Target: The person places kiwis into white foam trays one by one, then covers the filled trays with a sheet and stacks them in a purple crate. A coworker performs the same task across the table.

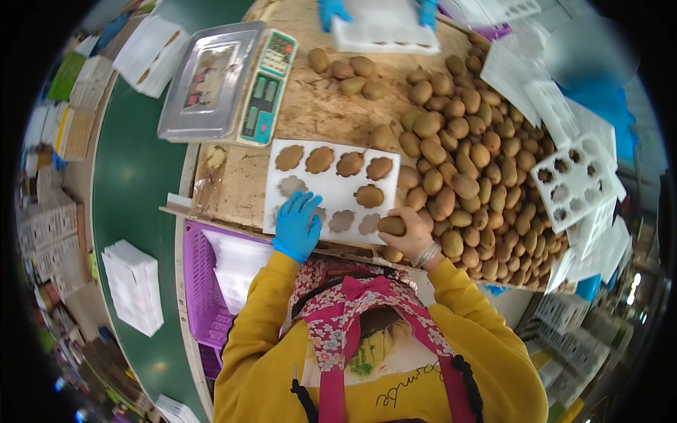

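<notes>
A white foam tray (330, 182) with fruit-shaped cutouts lies flat before me. Its far row holds kiwifruit (319, 159), and one more kiwifruit (369, 196) sits at the right of the middle row. Several near cutouts show no fruit. My left hand (298, 224), in a blue glove, rests over the tray's near left corner and partly hides cutouts there; nothing shows in its grasp. Bare, with a clear band at the wrist, my right hand (413, 235) grips a kiwifruit (392, 226) at the tray's near right corner.
A large heap of kiwifruit (465, 169) covers the table's right side. A digital scale (262, 100) bearing a plastic lid stands back left. Across the table, a co-worker's blue-gloved hands hold another foam tray (386, 42). A green conveyor belt (132, 174) and purple crate (203, 296) are left.
</notes>
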{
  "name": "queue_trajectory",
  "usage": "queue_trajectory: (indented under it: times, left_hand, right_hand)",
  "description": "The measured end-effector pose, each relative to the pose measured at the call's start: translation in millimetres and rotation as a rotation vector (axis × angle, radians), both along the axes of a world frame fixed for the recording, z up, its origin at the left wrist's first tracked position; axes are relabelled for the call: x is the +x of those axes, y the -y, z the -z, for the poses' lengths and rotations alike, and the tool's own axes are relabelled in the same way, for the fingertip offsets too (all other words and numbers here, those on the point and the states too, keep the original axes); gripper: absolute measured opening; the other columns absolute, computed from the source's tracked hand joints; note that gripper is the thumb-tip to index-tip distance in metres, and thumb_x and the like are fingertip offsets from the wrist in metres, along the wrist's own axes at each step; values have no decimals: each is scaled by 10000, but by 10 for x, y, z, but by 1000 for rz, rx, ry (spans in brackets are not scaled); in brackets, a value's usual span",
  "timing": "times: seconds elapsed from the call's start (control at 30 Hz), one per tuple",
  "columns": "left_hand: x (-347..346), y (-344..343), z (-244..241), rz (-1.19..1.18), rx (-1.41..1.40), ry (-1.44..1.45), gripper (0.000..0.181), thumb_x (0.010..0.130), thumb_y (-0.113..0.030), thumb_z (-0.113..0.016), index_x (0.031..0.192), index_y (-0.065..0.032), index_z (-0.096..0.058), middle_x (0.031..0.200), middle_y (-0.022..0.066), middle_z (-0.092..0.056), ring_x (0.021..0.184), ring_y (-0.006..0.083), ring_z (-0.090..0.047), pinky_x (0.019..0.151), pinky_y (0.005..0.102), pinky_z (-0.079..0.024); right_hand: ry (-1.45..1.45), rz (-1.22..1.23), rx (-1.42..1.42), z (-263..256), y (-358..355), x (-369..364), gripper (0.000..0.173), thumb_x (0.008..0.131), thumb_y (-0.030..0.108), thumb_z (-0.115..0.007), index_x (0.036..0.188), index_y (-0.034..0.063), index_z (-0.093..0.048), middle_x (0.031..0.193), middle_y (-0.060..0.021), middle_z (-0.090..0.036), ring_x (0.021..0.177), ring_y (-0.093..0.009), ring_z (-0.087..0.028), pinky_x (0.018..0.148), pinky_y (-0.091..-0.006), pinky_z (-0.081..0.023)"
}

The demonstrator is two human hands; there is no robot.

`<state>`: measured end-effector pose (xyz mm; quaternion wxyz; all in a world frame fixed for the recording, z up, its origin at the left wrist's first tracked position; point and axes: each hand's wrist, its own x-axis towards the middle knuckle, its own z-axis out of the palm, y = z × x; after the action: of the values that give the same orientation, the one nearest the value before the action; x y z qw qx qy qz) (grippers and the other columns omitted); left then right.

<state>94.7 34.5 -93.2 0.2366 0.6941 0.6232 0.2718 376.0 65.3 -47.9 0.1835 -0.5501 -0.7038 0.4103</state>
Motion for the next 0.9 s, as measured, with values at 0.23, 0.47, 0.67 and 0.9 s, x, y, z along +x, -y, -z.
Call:
queue_trajectory:
  times: [0.23, 0.47, 0.67, 0.9]
  left_hand:
    - [339, -502, 35, 328, -116, -324, 611, 839, -214, -550, 1426, -189, -379, 1478, 109, -328, 1357, 381, -274, 1100, 530, -191]
    - [370, -535, 192, 372, -97, -426, 621, 848, -252, -540, 1441, -229, -355, 1508, 82, -283, 1371, 377, -246, 1119, 531, -142]
    - [412, -541, 189, 346, -71, -403, 603, 811, -267, -560, 1399, -235, -429, 1489, 70, -325, 1361, 361, -274, 1119, 532, -147]
    - [927, -802, -49, 390, 50, -205, 529, 792, -230, -581, 1312, -158, -523, 1392, 109, -436, 1315, 340, -334, 1093, 518, -216]
  right_hand:
    - [-56, -53, -77, 172, 119, -279, 378, 750, 258, -693, 1063, 93, -560, 1026, -184, -551, 964, -365, -553, 861, -408, -463]
    - [16, -152, 28, 243, 30, -205, 205, 765, 225, -635, 907, 81, -597, 917, -153, -550, 904, -327, -566, 785, -404, -481]
    - [148, -183, 300, 462, -64, -407, 197, 826, 245, -608, 723, 78, -625, 703, -90, -560, 670, -295, -591, 625, -387, -500]
    - [196, 652, 182, -65, -70, 400, 348, 805, 269, -660, 1055, 110, -478, 738, -121, -645, 675, -299, -654, 582, -391, -521]
